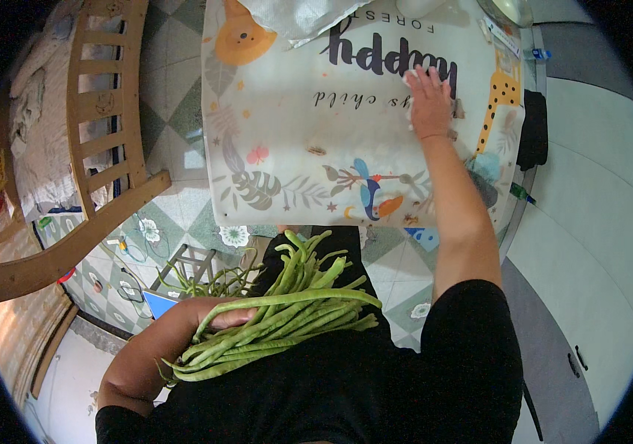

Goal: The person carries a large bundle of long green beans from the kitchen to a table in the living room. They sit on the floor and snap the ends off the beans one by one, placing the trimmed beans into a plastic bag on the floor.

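A large bunch of long green beans (309,314) lies across the front of my body. My left hand (232,319) is closed around the bunch from the left; most of its fingers are hidden under the pods. My right arm reaches forward over the table, where my right hand (430,103) presses down on a white tissue (409,77). Only the tissue's edges show beside the fingers and palm. Beneath it is a pale table cover (272,133) printed with animals, leaves and dark lettering. Small brown scraps (316,150) lie on the cover.
White crumpled plastic (305,18) and a bowl (509,10) sit at the table's far side. A wooden bed rail (105,96) stands to the left. Near my left arm, more thin green beans (220,285) hang by a metal-framed stool (187,263). Pale cabinets (590,163) line the right.
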Available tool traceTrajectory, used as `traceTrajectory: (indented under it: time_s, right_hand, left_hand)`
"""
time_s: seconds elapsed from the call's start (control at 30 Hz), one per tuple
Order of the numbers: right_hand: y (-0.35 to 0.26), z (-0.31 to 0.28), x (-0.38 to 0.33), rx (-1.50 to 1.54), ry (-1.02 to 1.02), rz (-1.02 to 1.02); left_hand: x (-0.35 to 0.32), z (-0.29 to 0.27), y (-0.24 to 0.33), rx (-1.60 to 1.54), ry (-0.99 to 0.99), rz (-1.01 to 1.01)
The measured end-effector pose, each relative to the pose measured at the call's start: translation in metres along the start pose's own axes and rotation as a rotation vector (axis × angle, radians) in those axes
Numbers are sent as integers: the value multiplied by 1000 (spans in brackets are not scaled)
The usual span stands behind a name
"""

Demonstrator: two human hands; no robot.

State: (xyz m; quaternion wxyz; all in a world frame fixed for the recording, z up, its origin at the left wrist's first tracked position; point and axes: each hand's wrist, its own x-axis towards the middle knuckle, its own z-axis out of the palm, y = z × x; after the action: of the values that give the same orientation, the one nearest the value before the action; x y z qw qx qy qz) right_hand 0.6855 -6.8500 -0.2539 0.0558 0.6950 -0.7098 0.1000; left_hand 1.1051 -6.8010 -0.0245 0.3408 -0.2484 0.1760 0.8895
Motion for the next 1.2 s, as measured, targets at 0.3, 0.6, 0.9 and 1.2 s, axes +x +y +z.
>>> traceTrajectory:
  time_s: [0.3,0.6,0.9,1.2]
  right_hand:
    - [-224,-4,-63,603,-102,-443]
    - [-63,29,56,-58,-82,1]
    - [-8,-1,-2,108,158,142]
    - [-160,-20,-179,376,-161,-52]
  left_hand:
    - [15,-9,15,6,16,-54]
    - [18,-34,-38,-21,117,-123]
    - [16,-10,5,-12,-24,-52]
    - [31,-18,14,84,-58,-180]
